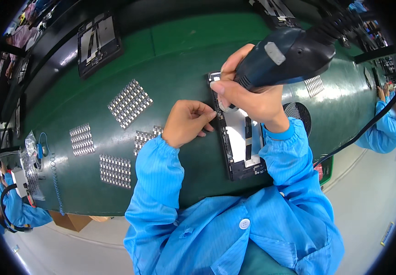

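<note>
An opened tablet-like device (237, 133) with a black frame and shiny silver inner plates lies in front of me. My right hand (257, 101) is closed around a bulky black hand-held tool (280, 57) with a ribbed cable, above the device's upper part. The tool's exact kind and its tip are unclear. My left hand (189, 121) is at the device's left edge, thumb and forefinger pinched together. Whatever they hold, if anything, is too small to make out. Part of the device is hidden by my right hand and sleeve.
Several sheets of small parts (130, 103) lie left on the green table (175, 68). Another opened device (99, 43) rests at the back left. A round dark dish (298, 118) sits beside my right forearm. A black cable (363, 130) crosses at right. Co-workers (384, 123) are at both sides.
</note>
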Demonstrator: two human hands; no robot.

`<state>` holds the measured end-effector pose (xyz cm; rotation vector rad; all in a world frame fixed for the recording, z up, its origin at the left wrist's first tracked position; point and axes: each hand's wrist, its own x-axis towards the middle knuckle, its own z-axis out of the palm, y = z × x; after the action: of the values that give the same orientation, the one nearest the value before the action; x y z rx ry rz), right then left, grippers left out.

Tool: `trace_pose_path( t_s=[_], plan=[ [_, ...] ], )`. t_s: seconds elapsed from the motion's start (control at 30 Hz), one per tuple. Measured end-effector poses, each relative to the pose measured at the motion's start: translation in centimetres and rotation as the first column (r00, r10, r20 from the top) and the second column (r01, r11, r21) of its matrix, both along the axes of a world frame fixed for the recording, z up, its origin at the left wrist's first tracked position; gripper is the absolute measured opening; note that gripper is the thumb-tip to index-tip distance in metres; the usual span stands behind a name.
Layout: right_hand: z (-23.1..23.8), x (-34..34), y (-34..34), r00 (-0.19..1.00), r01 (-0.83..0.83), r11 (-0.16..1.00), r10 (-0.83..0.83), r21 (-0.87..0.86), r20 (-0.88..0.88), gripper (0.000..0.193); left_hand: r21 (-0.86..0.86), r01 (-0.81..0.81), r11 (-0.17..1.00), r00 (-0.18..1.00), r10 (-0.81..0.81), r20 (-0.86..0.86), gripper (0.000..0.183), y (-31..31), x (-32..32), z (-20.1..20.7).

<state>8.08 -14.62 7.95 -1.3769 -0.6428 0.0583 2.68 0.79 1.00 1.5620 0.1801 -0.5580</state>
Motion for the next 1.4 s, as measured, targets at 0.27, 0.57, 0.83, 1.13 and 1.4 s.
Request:
trace_pose_path(
  t_s=[0.27, 0.57, 0.83, 1.13, 1.4],
  plan=[
    [0.2, -0.2, 0.3, 1.0, 0.008, 1.0, -0.008, -0.019, -0.022, 0.026, -0.004, -0.01, 1.0, 1.0, 0.01, 0.011, 0.016, 0.0, 0.0, 0.0],
    [0.2, -0.2, 0.1, 1.0, -0.002, 0.998, 0.002, -0.064, 0.006, 0.027, -0.014, -0.023, 1.0, 1.0, 0.023, 0.02, 0.015, -0.1, -0.1, 0.0],
    [0.6, -0.2, -0.2, 0.999, -0.002, 0.998, 0.005, -0.059, 0.052, 0.026, 0.071, -0.081, 0.994, 0.949, 0.055, 0.309, 0.019, -0.2, -0.8, -0.4],
    [0.8, -0.5, -0.1, 0.995, -0.012, 0.999, 0.016, -0.045, 0.102, 0.025, 0.128, -0.161, 0.979, 0.786, 0.049, 0.616, 0.016, -0.6, -0.8, -1.4],
    [0.4, -0.7, 0.2, 1.0, 0.005, 0.995, -0.004, 0.103, -0.01, 0.023, 0.131, -0.18, 0.975, 0.816, 0.074, 0.573, 0.014, -0.7, -0.8, -1.3]
  ],
)
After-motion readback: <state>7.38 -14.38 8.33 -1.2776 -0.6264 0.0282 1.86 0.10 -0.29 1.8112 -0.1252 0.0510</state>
